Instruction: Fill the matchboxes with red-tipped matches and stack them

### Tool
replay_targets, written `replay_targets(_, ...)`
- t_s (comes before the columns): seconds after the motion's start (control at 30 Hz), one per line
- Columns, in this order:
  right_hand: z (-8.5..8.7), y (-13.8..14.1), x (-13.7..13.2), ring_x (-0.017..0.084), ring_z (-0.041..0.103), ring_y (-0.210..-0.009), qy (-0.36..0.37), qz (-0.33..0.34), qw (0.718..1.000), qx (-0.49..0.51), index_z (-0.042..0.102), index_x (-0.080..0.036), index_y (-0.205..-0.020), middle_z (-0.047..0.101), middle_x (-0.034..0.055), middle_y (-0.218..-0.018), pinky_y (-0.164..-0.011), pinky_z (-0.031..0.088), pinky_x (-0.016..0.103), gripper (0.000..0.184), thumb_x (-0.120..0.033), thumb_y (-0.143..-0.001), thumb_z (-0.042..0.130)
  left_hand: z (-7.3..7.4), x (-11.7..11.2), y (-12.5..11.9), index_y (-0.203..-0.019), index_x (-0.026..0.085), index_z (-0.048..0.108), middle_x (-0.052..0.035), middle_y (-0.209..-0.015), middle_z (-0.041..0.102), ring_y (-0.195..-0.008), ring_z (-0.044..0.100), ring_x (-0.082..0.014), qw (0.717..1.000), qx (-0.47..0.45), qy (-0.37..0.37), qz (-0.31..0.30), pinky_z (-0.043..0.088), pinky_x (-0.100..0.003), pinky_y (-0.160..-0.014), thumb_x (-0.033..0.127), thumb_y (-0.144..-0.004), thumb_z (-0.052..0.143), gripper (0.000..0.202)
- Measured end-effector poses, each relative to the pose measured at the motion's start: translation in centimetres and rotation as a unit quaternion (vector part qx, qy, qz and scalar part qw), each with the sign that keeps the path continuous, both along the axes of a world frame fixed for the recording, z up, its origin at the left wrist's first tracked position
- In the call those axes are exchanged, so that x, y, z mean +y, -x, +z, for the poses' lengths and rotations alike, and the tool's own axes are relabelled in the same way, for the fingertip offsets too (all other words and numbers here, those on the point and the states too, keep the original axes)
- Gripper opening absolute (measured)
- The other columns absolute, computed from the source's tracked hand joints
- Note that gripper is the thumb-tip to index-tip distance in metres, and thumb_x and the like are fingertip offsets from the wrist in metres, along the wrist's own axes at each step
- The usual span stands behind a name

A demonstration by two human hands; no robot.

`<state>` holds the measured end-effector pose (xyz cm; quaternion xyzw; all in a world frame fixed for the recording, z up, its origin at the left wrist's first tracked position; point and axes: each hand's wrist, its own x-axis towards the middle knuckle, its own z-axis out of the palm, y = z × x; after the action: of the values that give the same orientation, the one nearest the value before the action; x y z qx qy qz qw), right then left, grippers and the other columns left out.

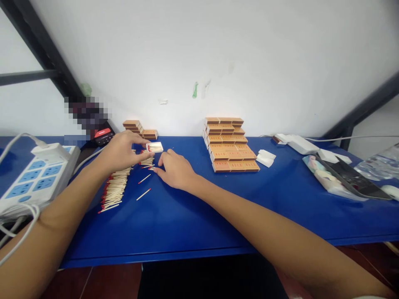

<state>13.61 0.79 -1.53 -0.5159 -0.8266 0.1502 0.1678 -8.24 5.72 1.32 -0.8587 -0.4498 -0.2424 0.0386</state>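
Matchbox tray [161, 150] sits pinched in the left hand [124, 149]; whether the right hand [175, 168] grips matches [151, 167], I cannot tell.

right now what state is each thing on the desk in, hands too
left hand: closed on the tray
tray: open, matches inside
right hand: fingers bent near the pile, grip unclear
pile: loose, heaped
stray match: lying apart
large stack: stepped
small stack: lower, stepped
power strip: adapter plugged in
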Motion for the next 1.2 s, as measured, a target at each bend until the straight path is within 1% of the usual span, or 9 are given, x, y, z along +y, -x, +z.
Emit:
replay_targets(0.13, 0.7, -0.1, 0.1, 0.029, 0.074, -0.118, 0.025, 0.015, 0.999, -0.044, 0.074, -0.016, -0.116, 0.072, 0.0156, -0.133, -0.095, 0.057, 0.04, 0.024, -0.036, -0.113, 0.061, 0.0, -0.1, 0.0, -0.109, 0.024, 0.089, -0.0098, -0.102, 0.085, -0.099, 0.074, -0.0325, 1.0, 0.003, 0.001, 0.002, 0.053, -0.043, -0.089, 0.066, -0.091, 0.07, 0.05)
replay_targets(0.27, 0.9, -0.5, 0.3, 0.03, 0.074, -0.118, 0.023, 0.036, 0.996, -0.076, 0.073, -0.012, -0.122, 0.071, 0.0194, -0.133, -0.097, 0.057, 0.04, 0.028, -0.034, -0.114, 0.058, -0.1, 0.1, 0.2, -0.11, 0.022, 0.089, -0.0108, -0.101, 0.084, -0.097, 0.074, -0.0322, 1.0, 0.005, 0.009, 0.001, 0.053, -0.043, -0.089, 0.067, -0.09, 0.071, 0.052)
replay_targets(0.43, 1.3, -2.0, 1.0, 0.028, 0.073, -0.112, 0.008, 0.067, 0.996, -0.055, 0.072, -0.01, -0.12, 0.071, 0.0196, -0.129, -0.094, 0.054, 0.039, 0.028, -0.032, -0.115, 0.056, -0.2, 0.2, 0.3, -0.108, 0.021, 0.089, -0.0105, -0.1, 0.084, -0.095, 0.074, -0.0312, 1.0, 0.005, 0.015, -0.008, 0.053, -0.042, -0.088, 0.065, -0.088, 0.073, 0.051)
replay_targets(0.5, 1.4, -2.6, 1.6, 0.026, 0.072, -0.109, -0.002, 0.059, 0.998, -0.025, 0.071, -0.011, -0.119, 0.07, 0.0184, -0.129, -0.092, 0.052, 0.037, 0.026, -0.031, -0.115, 0.056, -0.2, 0.2, 0.2, -0.107, 0.022, 0.089, -0.0102, -0.1, 0.084, -0.095, 0.074, -0.0313, 1.0, 0.006, 0.016, -0.011, 0.053, -0.042, -0.088, 0.065, -0.088, 0.073, 0.049)
replay_targets(0.6, 1.5, -3.4, 2.7, 0.025, 0.07, -0.111, -0.027, 0.035, 0.999, 0.018, 0.07, -0.012, -0.12, 0.07, 0.0165, -0.131, -0.093, 0.05, 0.036, 0.022, -0.028, -0.115, 0.056, -0.3, 0.0, -0.1, -0.104, 0.024, 0.089, -0.0094, -0.096, 0.084, -0.091, 0.074, -0.0306, 1.0, 0.003, 0.019, -0.015, 0.053, -0.042, -0.085, 0.065, -0.087, 0.073, 0.047)
replay_targets(0.73, 1.1, -4.0, 3.7, 0.024, 0.068, -0.112, -0.03, 0.032, 0.998, 0.035, 0.072, -0.014, -0.116, 0.072, 0.0147, -0.128, -0.093, 0.049, 0.035, 0.018, -0.026, -0.113, 0.058, -0.2, -0.2, -0.5, -0.103, 0.026, 0.09, -0.008, -0.093, 0.083, -0.086, 0.073, -0.0278, 0.999, 0.0, 0.04, -0.019, 0.053, -0.039, -0.08, 0.066, -0.083, 0.076, 0.047)
replay_targets(0.87, 0.8, -3.3, 3.0, 0.025, 0.069, -0.113, -0.003, 0.03, 0.999, 0.021, 0.073, -0.015, -0.113, 0.073, 0.0143, -0.126, -0.093, 0.049, 0.035, 0.023, -0.033, -0.114, 0.057, 0.0, -0.2, -0.3, -0.105, 0.026, 0.09, -0.0087, -0.097, 0.084, -0.091, 0.074, -0.029, 0.999, 0.002, 0.032, -0.009, 0.053, -0.04, -0.083, 0.066, -0.086, 0.074, 0.048)
replay_targets(1.03, 0.9, -2.1, 1.6, 0.027, 0.071, -0.115, 0.002, -0.016, 1.0, -0.018, 0.072, -0.015, -0.115, 0.071, 0.0168, -0.13, -0.095, 0.05, 0.037, 0.027, -0.035, -0.115, 0.054, 0.2, -0.2, 0.0, -0.108, 0.025, 0.089, -0.0092, -0.099, 0.084, -0.095, 0.074, -0.0303, 1.0, 0.0, 0.02, 0.002, 0.053, -0.042, -0.089, 0.068, -0.089, 0.072, 0.05)
replay_targets(1.2, 0.5, -2.0, 1.6, 0.027, 0.071, -0.117, 0.011, -0.02, 0.999, -0.029, 0.074, -0.015, -0.117, 0.071, 0.0163, -0.133, -0.097, 0.052, 0.038, 0.03, -0.041, -0.113, 0.059, 0.1, -0.1, 0.0, -0.108, 0.024, 0.088, -0.0099, -0.098, 0.084, -0.095, 0.073, -0.0316, 1.0, 0.005, 0.015, 0.008, 0.053, -0.044, -0.089, 0.069, -0.089, 0.072, 0.052)
